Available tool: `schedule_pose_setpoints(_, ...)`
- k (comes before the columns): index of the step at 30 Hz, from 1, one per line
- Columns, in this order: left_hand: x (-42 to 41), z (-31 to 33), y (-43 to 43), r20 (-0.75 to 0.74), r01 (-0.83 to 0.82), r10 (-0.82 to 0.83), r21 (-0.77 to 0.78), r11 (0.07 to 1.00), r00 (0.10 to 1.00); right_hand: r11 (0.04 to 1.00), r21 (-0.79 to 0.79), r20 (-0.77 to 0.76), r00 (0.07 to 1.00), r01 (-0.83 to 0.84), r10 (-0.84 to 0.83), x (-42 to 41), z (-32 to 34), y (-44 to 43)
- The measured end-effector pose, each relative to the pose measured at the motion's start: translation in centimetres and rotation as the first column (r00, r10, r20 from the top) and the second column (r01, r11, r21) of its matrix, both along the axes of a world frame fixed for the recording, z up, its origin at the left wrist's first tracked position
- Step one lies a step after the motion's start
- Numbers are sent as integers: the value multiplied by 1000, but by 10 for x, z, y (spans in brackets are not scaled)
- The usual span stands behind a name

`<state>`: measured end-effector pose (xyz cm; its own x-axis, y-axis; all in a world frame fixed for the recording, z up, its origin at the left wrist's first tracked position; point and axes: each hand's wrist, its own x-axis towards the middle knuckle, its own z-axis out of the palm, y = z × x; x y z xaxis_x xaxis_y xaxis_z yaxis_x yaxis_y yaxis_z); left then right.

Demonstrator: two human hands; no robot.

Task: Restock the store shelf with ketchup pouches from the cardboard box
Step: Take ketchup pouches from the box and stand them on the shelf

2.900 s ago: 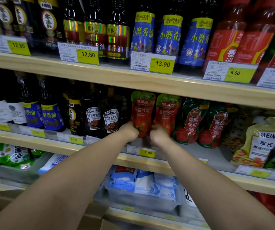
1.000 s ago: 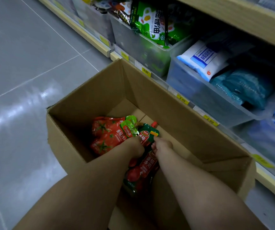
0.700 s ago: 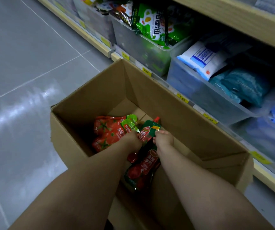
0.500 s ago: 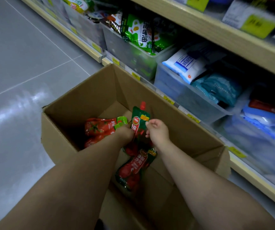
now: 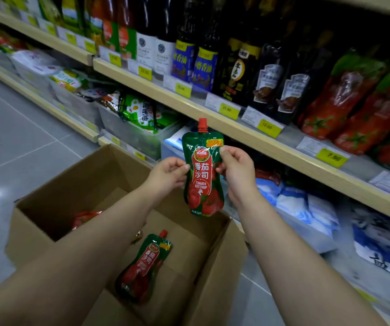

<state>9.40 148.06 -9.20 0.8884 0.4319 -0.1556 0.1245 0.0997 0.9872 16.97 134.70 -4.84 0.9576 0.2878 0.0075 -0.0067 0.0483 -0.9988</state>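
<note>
Your left hand (image 5: 169, 171) and right hand (image 5: 235, 167) pinch the green-and-red spouted ketchup pouch (image 5: 203, 175) upright above the open brown cardboard box (image 5: 215, 262).

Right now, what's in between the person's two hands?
A ketchup pouch, upright with its red cap on top. The left hand pinches one edge and the right hand the other, above the cardboard box. The head view shows this.
</note>
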Motion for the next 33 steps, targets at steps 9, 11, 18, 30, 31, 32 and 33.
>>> schedule_pose_setpoints(9, 55, 68, -107, 136, 128, -129, 12, 992, 982, 984, -148, -50, 993, 101, -110, 22, 48, -135)
schedule_pose_setpoints(11, 66, 82, -132, 156, 160, -155, -17, 987, 975, 971, -176, -41, 984, 165, -175, 29, 53, -161)
schedule_pose_setpoints(18, 118, 144, -216, 170, 192, -181, -50, 980, 969, 894, -212, 20, 916, 395, -400, 62, 92, -240)
schedule_pose_setpoints(30, 195, 186, -304, 218, 285, -368, 335, 898, 904, 780, -65, 150, 778, 623, -610, 139, 137, -294)
schedule_pose_setpoints(31, 197, 183, -306, 202, 299, -379, 338, 892, 903, 778, -76, 160, 778, 624, -608, 142, 133, -296)
schedule_pose_setpoints(32, 199, 178, -306, 186, 315, -389, 332, 889, 902, 778, -99, 166, 781, 620, -602, 144, 128, -297)
schedule_pose_setpoints(33, 200, 172, -306, 172, 332, -400, 323, 886, 900, 781, -123, 164, 789, 612, -593, 145, 123, -299)
